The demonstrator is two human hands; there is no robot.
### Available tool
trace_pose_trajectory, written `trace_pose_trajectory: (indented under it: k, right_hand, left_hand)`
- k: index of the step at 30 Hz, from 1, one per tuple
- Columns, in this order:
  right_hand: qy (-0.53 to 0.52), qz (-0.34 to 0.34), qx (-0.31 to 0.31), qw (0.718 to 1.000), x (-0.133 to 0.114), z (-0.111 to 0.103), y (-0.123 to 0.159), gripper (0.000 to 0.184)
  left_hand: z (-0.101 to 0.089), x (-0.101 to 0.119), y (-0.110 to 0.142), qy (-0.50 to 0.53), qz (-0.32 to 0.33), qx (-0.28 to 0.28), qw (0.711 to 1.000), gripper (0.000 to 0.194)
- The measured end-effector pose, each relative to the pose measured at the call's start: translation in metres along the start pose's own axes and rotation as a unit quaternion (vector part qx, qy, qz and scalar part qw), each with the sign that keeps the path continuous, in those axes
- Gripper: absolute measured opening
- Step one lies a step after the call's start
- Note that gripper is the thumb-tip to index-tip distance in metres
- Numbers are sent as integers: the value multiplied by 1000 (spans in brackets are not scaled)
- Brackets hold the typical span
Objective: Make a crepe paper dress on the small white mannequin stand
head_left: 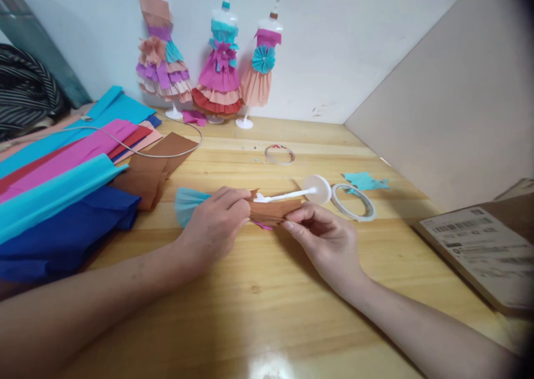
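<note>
Brown crepe paper is stretched between my two hands, in front of a small white doll stand that lies on its side with its round base toward the right. My left hand is closed around the stand's upper end and the paper's left part. A pleated light-blue paper piece sticks out left of it. A bit of magenta paper shows under the brown. My right hand pinches the brown paper's right end between thumb and fingers.
Three paper-dressed mannequins stand by the wall. Folded coloured crepe papers and a looped cable lie left. Tape rolls, a blue paper scrap and a labelled cardboard box are on the right.
</note>
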State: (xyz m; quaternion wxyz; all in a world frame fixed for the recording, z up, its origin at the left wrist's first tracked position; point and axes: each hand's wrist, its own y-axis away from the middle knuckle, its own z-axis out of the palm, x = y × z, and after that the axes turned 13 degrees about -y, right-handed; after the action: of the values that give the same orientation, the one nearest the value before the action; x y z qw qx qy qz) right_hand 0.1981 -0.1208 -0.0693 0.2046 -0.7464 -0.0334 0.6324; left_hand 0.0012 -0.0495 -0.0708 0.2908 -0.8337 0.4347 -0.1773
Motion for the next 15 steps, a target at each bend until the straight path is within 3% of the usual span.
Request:
trace_pose_trajectory:
  k: [7, 12, 15]
  right_hand:
    - [14, -34, 3, 999, 3, -2, 1, 3]
    - [3, -42, 2, 999, 10, -3, 3, 10]
    - [-12, -44, 4, 999, 11, -2, 3, 13]
  left_hand:
    - [-1, 0, -1, -5, 6, -2, 1000, 15]
    - [-1, 0, -1, 6, -2, -15, 1000, 10]
    - [-1, 0, -2, 1, 4, -21, 1000, 26]
